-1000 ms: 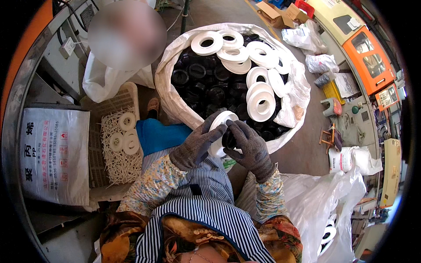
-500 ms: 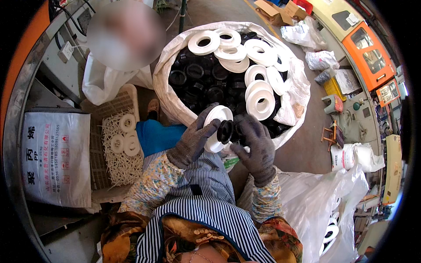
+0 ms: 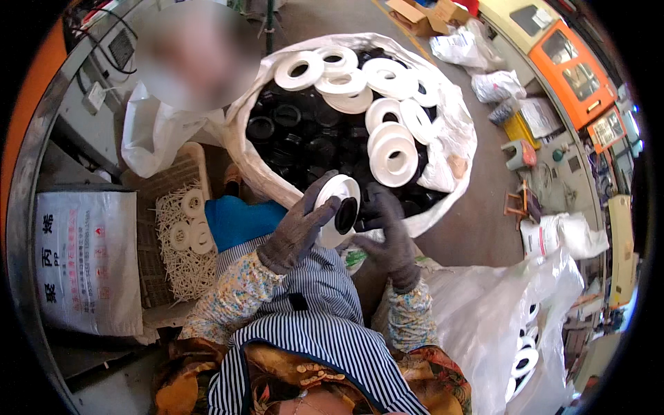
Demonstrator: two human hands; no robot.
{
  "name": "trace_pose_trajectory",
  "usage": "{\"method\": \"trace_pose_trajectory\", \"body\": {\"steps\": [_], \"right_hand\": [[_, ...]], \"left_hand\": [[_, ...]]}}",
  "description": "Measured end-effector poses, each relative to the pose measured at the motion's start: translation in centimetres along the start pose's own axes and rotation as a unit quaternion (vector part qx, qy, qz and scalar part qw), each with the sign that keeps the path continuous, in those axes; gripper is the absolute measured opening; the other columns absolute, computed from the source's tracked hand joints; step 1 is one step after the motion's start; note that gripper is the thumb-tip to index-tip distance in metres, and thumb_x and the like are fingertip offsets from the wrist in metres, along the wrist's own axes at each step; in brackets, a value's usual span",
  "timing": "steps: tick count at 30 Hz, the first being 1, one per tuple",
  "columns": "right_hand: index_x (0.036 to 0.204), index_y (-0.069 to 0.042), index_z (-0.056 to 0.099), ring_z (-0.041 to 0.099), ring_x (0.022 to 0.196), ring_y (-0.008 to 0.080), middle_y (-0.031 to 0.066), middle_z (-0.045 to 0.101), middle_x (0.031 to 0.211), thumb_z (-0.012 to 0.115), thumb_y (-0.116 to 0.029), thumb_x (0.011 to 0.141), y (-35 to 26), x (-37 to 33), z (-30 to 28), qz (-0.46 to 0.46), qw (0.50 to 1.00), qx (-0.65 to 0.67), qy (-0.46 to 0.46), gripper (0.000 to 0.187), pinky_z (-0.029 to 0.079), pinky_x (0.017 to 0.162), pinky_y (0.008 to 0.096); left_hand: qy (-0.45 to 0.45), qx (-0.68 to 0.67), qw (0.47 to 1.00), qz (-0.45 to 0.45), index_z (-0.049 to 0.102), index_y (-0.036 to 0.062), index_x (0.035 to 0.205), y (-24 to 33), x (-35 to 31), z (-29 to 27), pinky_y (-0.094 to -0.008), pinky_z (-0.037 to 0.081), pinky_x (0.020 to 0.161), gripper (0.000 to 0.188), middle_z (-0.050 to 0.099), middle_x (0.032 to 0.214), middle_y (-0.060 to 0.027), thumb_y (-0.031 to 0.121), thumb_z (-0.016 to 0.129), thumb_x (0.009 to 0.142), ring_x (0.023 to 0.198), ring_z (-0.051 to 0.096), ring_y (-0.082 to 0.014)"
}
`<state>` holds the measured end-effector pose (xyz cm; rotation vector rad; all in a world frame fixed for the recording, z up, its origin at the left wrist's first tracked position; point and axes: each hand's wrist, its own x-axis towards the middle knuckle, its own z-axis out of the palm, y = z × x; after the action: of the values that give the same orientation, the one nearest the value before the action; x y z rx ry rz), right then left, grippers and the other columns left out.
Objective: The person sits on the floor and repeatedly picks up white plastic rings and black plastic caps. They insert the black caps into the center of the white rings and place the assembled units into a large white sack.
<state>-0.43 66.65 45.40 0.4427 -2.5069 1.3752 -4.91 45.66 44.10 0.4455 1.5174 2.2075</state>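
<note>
My left hand (image 3: 299,232), in a grey work glove, is closed around the rim of a white plastic disc (image 3: 335,211), holding it up on edge just above my lap, and my right hand (image 3: 387,232), gloved the same, has its fingers curled on a black ring (image 3: 346,215) that sits against the hub of that disc. Both pieces are right in front of my chest, between me and the big white sack (image 3: 456,149) that is full of black rings with more white discs (image 3: 393,158) piled on top. To my left a crate (image 3: 181,238) holds a few finished white rings among pale strips, and another person's blue sleeve (image 3: 242,220) lies close beside it. What I worry about is the fit: I judge that if the black ring meets the hub tilted, it could jam or pop out sideways, and thick gloves make that hard to feel. My hold on the disc is only at the rim, so a hard push from the right could twist it out of my fingers and drop it into the sack or onto my apron (image 3: 315,325). The clear bag (image 3: 498,325) at my right is close enough for an elbow to snag.
</note>
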Motion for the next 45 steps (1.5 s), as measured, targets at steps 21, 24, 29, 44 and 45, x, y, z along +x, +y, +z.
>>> {"method": "trace_pose_trajectory", "body": {"steps": [21,24,29,44,45], "right_hand": [[0.100,-0.010,0.067,0.066,0.087,0.0322,0.0127,0.066,0.090,0.068,-0.020,0.085,12.1,-0.9,-2.5,0.138,0.871,-0.471,0.028,0.017,0.055,0.073,0.0459],[0.095,-0.011,0.066,0.066,0.084,0.0324,0.0123,0.065,0.089,0.066,-0.017,0.086,13.7,-0.2,-4.3,0.159,0.828,-0.530,0.087,0.011,0.055,0.071,0.0455],[0.097,-0.013,0.066,0.067,0.086,0.0356,0.0123,0.068,0.092,0.068,-0.025,0.087,11.1,1.5,-4.9,0.160,0.871,-0.441,0.146,0.016,0.054,0.074,0.0478],[0.105,-0.013,0.068,0.065,0.091,0.0329,0.0098,0.066,0.102,0.066,-0.008,0.085,6.5,4.5,-3.8,0.036,0.784,-0.563,0.259,0.021,0.055,0.075,0.0427],[0.106,-0.013,0.069,0.066,0.091,0.0327,0.0103,0.067,0.101,0.066,-0.007,0.086,4.9,5.0,-3.3,-0.004,0.840,-0.487,0.239,0.021,0.055,0.075,0.0426]], "left_hand": [[0.227,0.177,0.952,0.101,0.062,-0.0015,0.118,-7.7,18.3,2.3,-0.0349,0.053,0.088,0.045,0.070,0.107,-0.0135,0.028,0.076,0.088,0.098,0.066,-0.0213],[0.175,-0.158,0.970,0.049,0.064,0.0011,0.120,-4.4,14.7,-1.1,-0.0321,0.051,0.095,0.034,0.067,0.111,-0.0110,0.019,0.071,0.092,0.103,0.065,-0.0181],[0.132,-0.392,0.909,-0.060,0.054,0.0026,0.133,-4.3,9.0,-5.3,-0.0420,0.049,0.106,0.043,0.063,0.127,-0.0152,0.024,0.063,0.098,0.123,0.059,-0.0265],[0.122,-0.297,0.947,-0.020,0.051,0.0040,0.137,-7.6,3.8,-5.8,-0.0456,0.052,0.104,0.051,0.062,0.130,-0.0147,0.034,0.063,0.097,0.122,0.060,-0.0267],[0.100,-0.453,0.881,-0.091,0.051,0.0038,0.137,-4.1,3.2,-4.5,-0.0454,0.051,0.105,0.051,0.061,0.131,-0.0154,0.034,0.062,0.097,0.123,0.059,-0.0267]]}}
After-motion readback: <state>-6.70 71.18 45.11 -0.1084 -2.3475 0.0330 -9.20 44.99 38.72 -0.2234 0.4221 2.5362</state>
